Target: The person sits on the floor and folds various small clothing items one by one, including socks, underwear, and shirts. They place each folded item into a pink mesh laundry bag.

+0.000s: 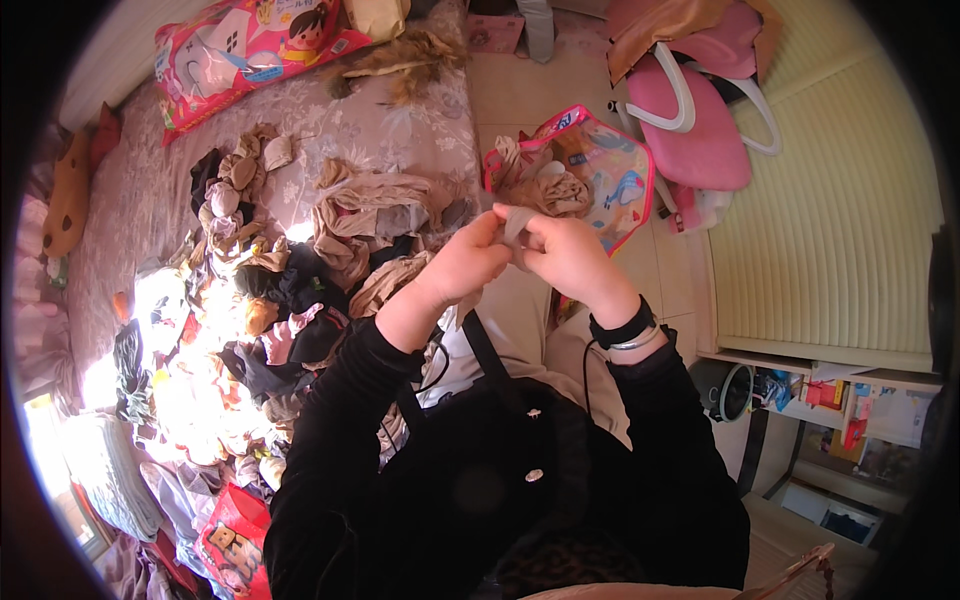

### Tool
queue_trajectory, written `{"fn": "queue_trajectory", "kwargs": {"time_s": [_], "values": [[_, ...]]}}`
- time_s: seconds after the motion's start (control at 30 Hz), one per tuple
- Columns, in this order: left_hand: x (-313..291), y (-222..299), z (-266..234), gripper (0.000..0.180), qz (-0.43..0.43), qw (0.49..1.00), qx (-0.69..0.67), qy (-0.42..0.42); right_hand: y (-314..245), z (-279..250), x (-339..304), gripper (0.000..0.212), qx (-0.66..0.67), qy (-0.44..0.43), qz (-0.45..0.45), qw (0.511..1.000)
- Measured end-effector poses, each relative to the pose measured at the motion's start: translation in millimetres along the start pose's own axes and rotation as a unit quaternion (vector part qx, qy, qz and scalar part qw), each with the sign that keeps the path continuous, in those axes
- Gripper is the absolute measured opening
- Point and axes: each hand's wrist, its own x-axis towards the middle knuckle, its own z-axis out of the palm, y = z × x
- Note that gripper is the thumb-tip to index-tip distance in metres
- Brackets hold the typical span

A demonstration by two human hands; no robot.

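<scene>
My left hand (466, 262) and my right hand (568, 255) meet in front of me, fingers closed on a thin beige-grey piece of stretchy cloth (516, 222), perhaps a sock or stocking. Its pale end seems to hang below my left hand. Just beyond my hands stands an open clear bag (628, 165) with pink trim, holding crumpled beige stockings (560, 192). Left of my hands, long beige stockings (345, 215) lie loosely on the bed. A big heap of mixed socks and small clothes (285, 320) spreads farther left, partly washed out by sunlight.
A flowered bedspread (290, 195) lies under the heap. At its far side are a large pink package (255, 60) and brown fur (400, 65). A pink chair (690, 130) stands at the far right, near a ribbed cream panel (830, 220). A red bag (235, 540) lies at lower left.
</scene>
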Motion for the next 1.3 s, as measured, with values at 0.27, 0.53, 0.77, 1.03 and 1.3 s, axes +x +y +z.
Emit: {"fn": "queue_trajectory", "kwargs": {"time_s": [0.27, 0.53, 0.77, 1.03, 1.3], "values": [[-7, 16, -6, 0.036, -0.110, 0.978, -0.152, -0.091, 4, 13, 6, 0.013, -0.096, 0.121, -0.131, 0.979], [-8, 21, -5, 0.032, -0.058, 0.981, 0.182, -0.021, 7, -19, -1, 0.008, -0.094, 0.187, -0.098, 0.973], [-5, 45, -7, 0.076, 0.236, 0.916, 0.325, -0.010, -7, -36, -4, 0.011, -0.068, 0.106, -0.093, 0.988], [5, 44, 19, 0.061, 0.071, 0.976, 0.179, -0.100, -19, -41, -5, 0.011, 0.014, 0.109, -0.068, 0.992], [7, 33, 8, 0.050, 0.051, 0.982, 0.165, -0.076, -14, -62, -8, 0.012, -0.155, 0.156, -0.078, 0.972]]}}
